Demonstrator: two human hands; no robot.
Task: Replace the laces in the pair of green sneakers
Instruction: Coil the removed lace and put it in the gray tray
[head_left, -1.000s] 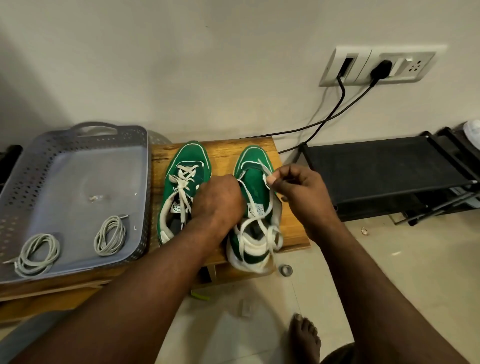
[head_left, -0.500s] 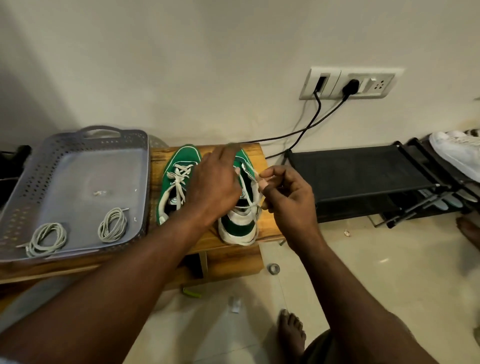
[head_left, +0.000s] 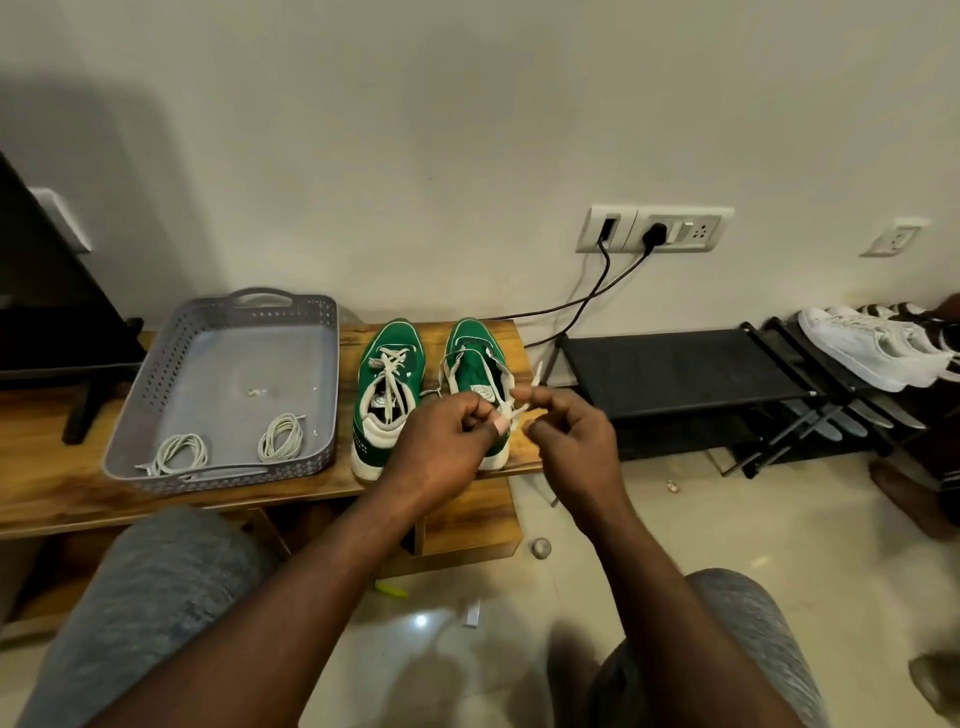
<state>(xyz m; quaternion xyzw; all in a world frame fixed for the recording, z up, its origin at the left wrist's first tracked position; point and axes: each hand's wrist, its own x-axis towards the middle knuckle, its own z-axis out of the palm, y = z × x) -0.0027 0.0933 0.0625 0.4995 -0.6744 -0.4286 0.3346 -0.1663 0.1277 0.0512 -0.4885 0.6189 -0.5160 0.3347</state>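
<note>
Two green sneakers stand toes-to-wall on a low wooden bench (head_left: 62, 483). The left sneaker (head_left: 387, 387) still has its white lace threaded. The right sneaker (head_left: 475, 358) has a loosened white lace (head_left: 501, 400) pulled out toward me. My left hand (head_left: 441, 441) and my right hand (head_left: 571, 434) are raised in front of the right sneaker's heel, both pinching that lace between fingertips. Two coiled pale laces (head_left: 179, 452) (head_left: 280, 436) lie in a grey perforated tray (head_left: 156, 374) at the left.
A black folding shoe rack (head_left: 680, 369) stands right of the bench, with white shoes (head_left: 857, 345) further right. Two black cables (head_left: 587, 296) run from a wall socket down behind the bench. Small bits of litter lie on the tiled floor between my knees.
Both hands have drawn back from the right sneaker's tongue toward me, pulling the lace out with them. The camera has pulled back and tilted up, showing my knees.
</note>
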